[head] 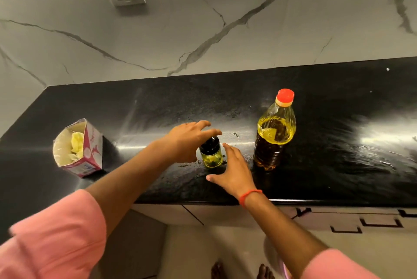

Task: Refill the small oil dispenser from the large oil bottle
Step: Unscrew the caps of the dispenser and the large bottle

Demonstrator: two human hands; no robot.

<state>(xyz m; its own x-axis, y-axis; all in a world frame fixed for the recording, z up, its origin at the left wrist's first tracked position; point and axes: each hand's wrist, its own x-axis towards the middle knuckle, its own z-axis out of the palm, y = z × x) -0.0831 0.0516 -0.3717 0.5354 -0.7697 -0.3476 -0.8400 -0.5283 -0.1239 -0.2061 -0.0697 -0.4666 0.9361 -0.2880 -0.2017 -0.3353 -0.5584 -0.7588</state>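
On the counter [338, 121] I saw the small dispenser [211, 153] at centre between both hands, the large bottle [274, 132] right, an opened carton [79, 148] far left.

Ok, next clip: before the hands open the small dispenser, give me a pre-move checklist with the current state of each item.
1. Small dispenser upright on the counter: ok.
2. Dispenser's black cap on: ok, not yet removed.
3. Left hand gripping the dispenser: not ok, fingers spread over the cap, grip not closed.
4. Right hand steadying the dispenser: not ok, open beside it.
5. Large oil bottle upright, red cap on, standing just right of the dispenser: ok.
6. Counter dry around the dispenser: cannot tell, glare and dark smears.
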